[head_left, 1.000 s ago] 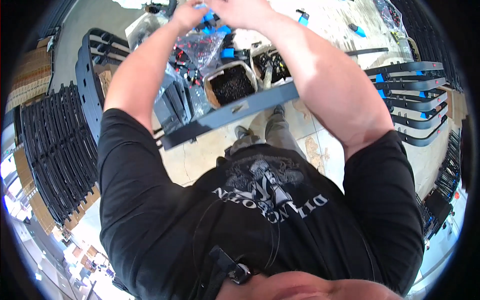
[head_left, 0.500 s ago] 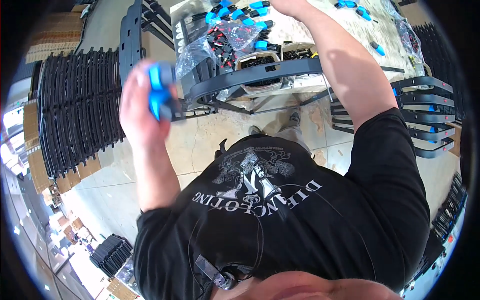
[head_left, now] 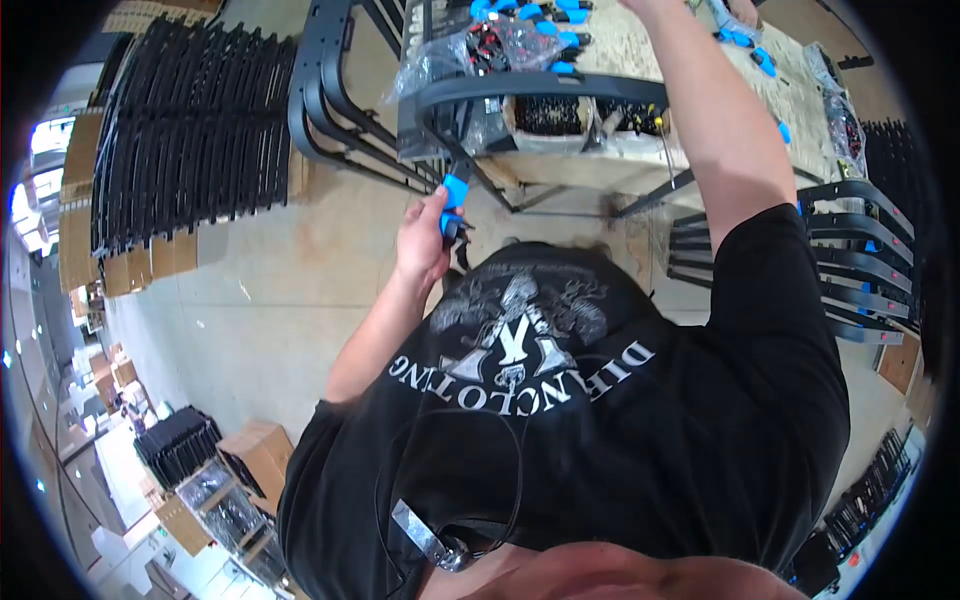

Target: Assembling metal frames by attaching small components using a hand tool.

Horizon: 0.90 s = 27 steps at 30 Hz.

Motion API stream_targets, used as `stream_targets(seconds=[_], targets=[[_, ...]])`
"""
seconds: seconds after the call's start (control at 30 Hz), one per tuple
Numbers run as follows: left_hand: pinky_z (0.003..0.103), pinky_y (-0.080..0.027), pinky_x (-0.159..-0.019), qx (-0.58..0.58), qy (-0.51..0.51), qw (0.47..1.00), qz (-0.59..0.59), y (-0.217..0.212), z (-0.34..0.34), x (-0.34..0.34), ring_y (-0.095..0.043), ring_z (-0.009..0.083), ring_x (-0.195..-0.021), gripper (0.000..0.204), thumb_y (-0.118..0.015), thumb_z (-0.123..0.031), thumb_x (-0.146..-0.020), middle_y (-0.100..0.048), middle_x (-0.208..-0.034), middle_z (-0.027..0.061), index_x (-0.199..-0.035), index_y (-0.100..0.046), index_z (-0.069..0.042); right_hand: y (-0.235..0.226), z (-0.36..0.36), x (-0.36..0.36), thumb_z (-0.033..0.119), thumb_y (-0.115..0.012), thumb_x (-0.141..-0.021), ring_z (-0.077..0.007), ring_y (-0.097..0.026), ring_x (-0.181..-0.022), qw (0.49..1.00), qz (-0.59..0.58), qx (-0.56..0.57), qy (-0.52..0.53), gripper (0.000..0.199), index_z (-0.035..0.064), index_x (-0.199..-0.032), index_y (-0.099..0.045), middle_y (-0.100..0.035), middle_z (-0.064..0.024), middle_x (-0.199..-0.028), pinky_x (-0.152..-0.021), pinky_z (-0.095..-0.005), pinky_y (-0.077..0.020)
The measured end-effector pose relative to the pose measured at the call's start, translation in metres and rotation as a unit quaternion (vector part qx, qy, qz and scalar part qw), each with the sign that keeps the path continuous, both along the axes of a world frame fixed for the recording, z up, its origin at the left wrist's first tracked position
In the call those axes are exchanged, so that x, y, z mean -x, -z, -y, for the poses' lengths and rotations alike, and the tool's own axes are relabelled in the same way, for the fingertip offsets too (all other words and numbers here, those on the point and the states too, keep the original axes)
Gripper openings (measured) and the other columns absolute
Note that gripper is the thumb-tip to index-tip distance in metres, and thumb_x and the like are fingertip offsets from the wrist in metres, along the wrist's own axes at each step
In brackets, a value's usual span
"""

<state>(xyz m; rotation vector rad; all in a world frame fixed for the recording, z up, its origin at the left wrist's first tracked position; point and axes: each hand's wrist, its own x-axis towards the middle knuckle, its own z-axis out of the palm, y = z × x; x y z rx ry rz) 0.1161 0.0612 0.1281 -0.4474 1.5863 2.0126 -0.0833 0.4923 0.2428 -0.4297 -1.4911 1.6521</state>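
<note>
Small blue-and-black plastic parts (head_left: pixel 453 192) stick out of my left hand (head_left: pixel 424 238), whose fingers are closed round them. This hand is low, beside the near left leg of a black curved metal frame (head_left: pixel 545 87) at the workbench. My right arm reaches over the bench, and my right hand (head_left: pixel 648 6) is cut off by the top edge, so its fingers are hidden. More blue-and-black parts (head_left: pixel 570 40) lie on the bench to its left, and others (head_left: pixel 764 62) to its right.
Boxes of small black hardware (head_left: pixel 549 118) and a clear plastic bag (head_left: pixel 425 68) are at the bench's near side. Another person's hand (head_left: pixel 742 12) is at the far right. Stacked black frames stand left (head_left: pixel 190 130) and right (head_left: pixel 850 250). A yellow-tipped tool (head_left: pixel 660 122) is near my right forearm.
My left hand has moved right and in toward the bench, still holding the blue-and-black parts. The view has shifted, and another person's hand has come into sight at the far right.
</note>
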Motion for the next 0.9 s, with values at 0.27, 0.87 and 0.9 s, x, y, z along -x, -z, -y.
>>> stream_targets(seconds=[0.27,0.87,0.9], targets=[[0.032,-0.052,-0.060,0.017,-0.013,0.999,0.036,0.041,-0.051,-0.035,-0.063,0.0176,-0.069,0.028,-0.063,-0.032,-0.103,-0.067,-0.089,0.0086,-0.106,-0.059,-0.004,-0.136,0.030,-0.226,0.042,-0.053,-0.106,-0.0110,-0.032,-0.048,0.792,-0.156,0.379,-0.452,0.046,0.0140,-0.071,-0.040,-0.035,0.0014,-0.059,-0.043,-0.0266,-0.0274],[0.035,-0.056,-0.051,0.077,-0.042,0.991,0.098,0.051,-0.193,0.045,-0.064,0.0247,-0.075,0.022,-0.058,-0.027,-0.102,-0.061,-0.097,0.0129,-0.109,-0.054,-0.006,0.161,-0.001,-0.513,0.042,-0.050,-0.106,-0.0100,-0.023,-0.040,0.848,0.294,0.430,-0.102,0.046,0.0200,-0.068,-0.037,-0.027,0.0072,-0.053,-0.041,-0.0289,-0.0187],[0.034,-0.055,-0.053,0.095,-0.024,0.988,0.122,0.053,-0.191,0.037,-0.062,0.0248,-0.071,0.019,-0.056,-0.025,-0.101,-0.060,-0.092,0.0126,-0.105,-0.053,-0.006,0.168,-0.004,-0.511,0.043,-0.049,-0.106,-0.0110,-0.022,-0.042,0.834,0.280,0.459,-0.125,0.045,0.0193,-0.070,-0.037,-0.029,0.0056,-0.056,-0.042,-0.0290,-0.0191]])
